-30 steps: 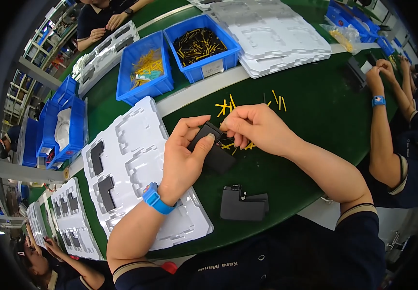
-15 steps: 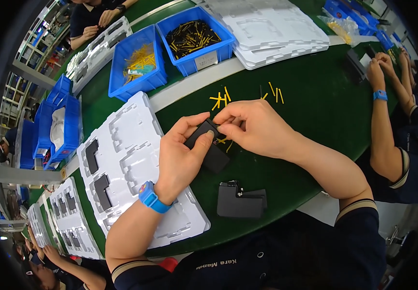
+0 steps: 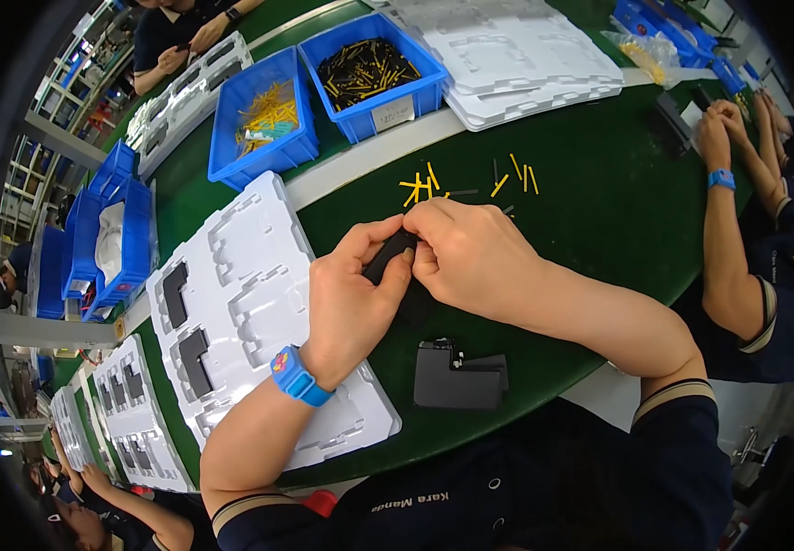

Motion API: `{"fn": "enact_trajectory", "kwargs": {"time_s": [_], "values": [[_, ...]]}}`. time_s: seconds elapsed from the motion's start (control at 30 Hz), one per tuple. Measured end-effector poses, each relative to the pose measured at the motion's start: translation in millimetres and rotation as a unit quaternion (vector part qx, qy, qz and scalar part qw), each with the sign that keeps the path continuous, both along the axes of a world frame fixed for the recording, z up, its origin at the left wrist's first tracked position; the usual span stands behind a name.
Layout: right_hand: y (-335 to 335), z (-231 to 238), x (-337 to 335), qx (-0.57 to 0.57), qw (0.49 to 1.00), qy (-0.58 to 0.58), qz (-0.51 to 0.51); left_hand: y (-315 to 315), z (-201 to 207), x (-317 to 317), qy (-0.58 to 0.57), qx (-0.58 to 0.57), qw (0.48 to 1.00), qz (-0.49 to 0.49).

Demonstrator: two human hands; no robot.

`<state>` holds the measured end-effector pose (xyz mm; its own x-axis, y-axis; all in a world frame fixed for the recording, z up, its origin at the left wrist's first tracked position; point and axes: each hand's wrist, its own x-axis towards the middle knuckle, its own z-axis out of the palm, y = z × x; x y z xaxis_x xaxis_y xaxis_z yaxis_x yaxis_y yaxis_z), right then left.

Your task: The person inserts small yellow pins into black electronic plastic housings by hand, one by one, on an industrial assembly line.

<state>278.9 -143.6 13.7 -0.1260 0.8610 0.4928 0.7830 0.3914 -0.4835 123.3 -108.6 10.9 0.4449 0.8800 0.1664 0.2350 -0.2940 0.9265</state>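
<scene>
My left hand [image 3: 349, 292] grips a dark, flat-sided battery-like block [image 3: 391, 256] between thumb and fingers. Against the block's upper right end, my right hand [image 3: 479, 253] is closed in a pinch; its fingertips cover whatever lies between them. Below the hands, the lower part of the block falls in shadow. Nearer me on the green table lies an L-shaped black battery-like pack [image 3: 456, 378], with a small connector at its top and a dark piece showing behind its right edge. Thin yellow strips [image 3: 420, 185] and a few dark ones are scattered just beyond my hands.
To the left, a white moulded tray [image 3: 230, 292] holds black L-shaped pieces [image 3: 193, 360]. Two blue bins stand at the back, one with yellow strips [image 3: 273, 110], one with mixed black and yellow strips [image 3: 365, 73]. White trays [image 3: 507, 55] are stacked beyond. Co-workers' arms [image 3: 718, 230] are at right.
My right hand has shifted slightly left and its fingers have curled over the block's end. The block has tilted in my left hand. More dark strips now show beyond the hands.
</scene>
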Motion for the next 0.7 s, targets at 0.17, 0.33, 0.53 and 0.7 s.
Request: {"fn": "enact_trajectory", "kwargs": {"time_s": [0.17, 0.33, 0.53, 0.7], "values": [[-6.5, 9.7, 0.6, -0.025, 0.999, -0.022, 0.011, 3.1, -1.6, -2.0, 0.008, 0.007, 1.0, -0.003], [0.7, 16.9, 17.3, -0.127, 0.974, 0.182, 0.046, 5.8, 8.3, -4.0, -0.097, -0.123, 0.987, -0.039], [8.4, 12.4, 18.8, -0.342, 0.813, 0.462, 0.095, 2.1, 10.5, -2.0, -0.068, -0.078, 0.993, -0.051], [9.7, 6.0, 16.3, -0.357, 0.785, 0.497, 0.091, 2.2, 11.3, -5.6, -0.021, -0.09, 0.995, -0.045]]}}
